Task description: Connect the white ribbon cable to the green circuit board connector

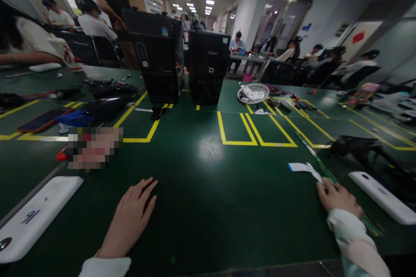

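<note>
My left hand (133,212) lies on the green table with its fingers stretched out, holding nothing. Over on the right, my right hand (339,199) has its fingers curled over a long, narrow green circuit board (310,150) that runs slantwise along the table. A white flat ribbon cable (300,167) with a blue end sticks out beside its fingertips. The part of the board under the palm is hidden. Just right of that hand is a long white plastic casing (380,194). A similar white casing (39,220) with a black mark rests left of my left hand.
Two black computer towers (156,60) (209,69) stand at the table's far side. A white basket (252,93) holds small parts, with tools to its right. Yellow tape (238,143) marks off boxes. Black cables (367,147) lie right; a phone-like slab (45,120) lies left. People sit beyond.
</note>
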The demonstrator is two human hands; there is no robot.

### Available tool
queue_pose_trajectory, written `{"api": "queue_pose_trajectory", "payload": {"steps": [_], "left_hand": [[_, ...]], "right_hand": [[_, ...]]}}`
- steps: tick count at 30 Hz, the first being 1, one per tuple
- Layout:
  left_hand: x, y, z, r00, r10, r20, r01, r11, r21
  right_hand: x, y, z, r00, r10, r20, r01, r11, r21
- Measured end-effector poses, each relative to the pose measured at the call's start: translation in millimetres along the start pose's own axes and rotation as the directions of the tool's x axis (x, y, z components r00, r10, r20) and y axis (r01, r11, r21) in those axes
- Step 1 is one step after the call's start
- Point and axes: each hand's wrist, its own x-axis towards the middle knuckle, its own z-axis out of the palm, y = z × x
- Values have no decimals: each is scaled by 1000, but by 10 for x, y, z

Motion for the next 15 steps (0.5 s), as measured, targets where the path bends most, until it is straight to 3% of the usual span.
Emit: {"api": "queue_pose_trajectory", "payload": {"steps": [4,11,15], "left_hand": [[-8,1,2,1000,-6,-3,6,1000,-1],[-10,-9,14,1000,7,-3,-7,1000,10],[-6,27,-1,1000,10,-18,-10,1000,8]], "right_hand": [[69,-23,52,999,5,-45,-4,1000,12],[10,-61,35,1000,16,-10,-16,1000,-12],[6,-36,44,994,-75,-77,73,997,-30]]}}
